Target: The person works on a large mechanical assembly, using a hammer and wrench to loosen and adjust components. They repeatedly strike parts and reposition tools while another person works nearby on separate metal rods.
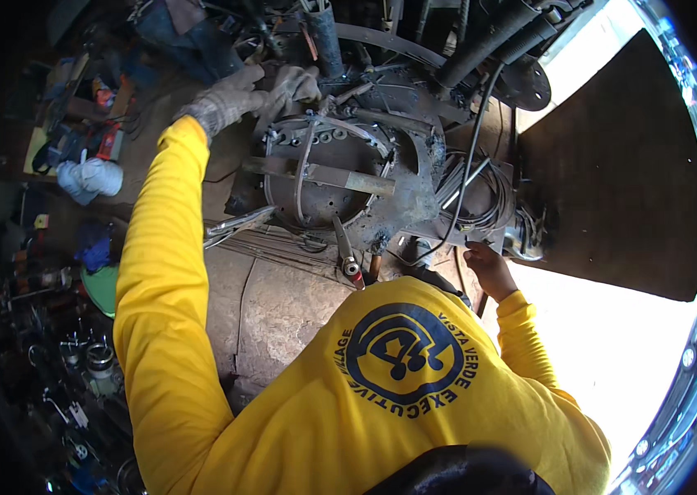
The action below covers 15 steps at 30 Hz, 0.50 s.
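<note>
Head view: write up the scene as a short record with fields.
left hand: grey-gloved, beside another grey fabric glove; grip unclear
right hand: bare, near the coiled dark cable; grip unclear
worktop: dark steel
on it: round metal hoop frame, flat grey metal bar across
near edge: silver metal tool with red end

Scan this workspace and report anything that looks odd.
The gloving looks uneven: the left hand wears a grey fabric glove; the right hand is bare. Loose, dark cable loops also look untidy beside the stained grey metal plate.
</note>
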Tool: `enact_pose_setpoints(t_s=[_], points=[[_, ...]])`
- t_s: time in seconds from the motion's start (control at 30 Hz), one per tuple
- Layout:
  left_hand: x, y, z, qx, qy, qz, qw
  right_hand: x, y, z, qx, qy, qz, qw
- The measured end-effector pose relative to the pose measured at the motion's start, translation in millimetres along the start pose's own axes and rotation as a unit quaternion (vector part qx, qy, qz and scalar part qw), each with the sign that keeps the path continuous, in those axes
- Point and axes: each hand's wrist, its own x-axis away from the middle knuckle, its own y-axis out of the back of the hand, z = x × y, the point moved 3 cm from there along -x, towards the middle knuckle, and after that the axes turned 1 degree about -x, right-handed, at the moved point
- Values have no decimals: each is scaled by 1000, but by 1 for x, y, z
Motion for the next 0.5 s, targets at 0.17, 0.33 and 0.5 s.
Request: enact_pose_setpoints(t_s=[0.17, 0.33, 0.5], points=[[34, 8, 77, 297, 2, 27, 955, -11, -5, 37, 18, 49, -54, 997], [96, -7, 146, 416, 92, -185, 886, -80, -1, 156, -14, 191, -89, 978], [169, -58, 187, 469, 147, -336, 803, -178, -10, 217, 241, 365, -160, 885]])
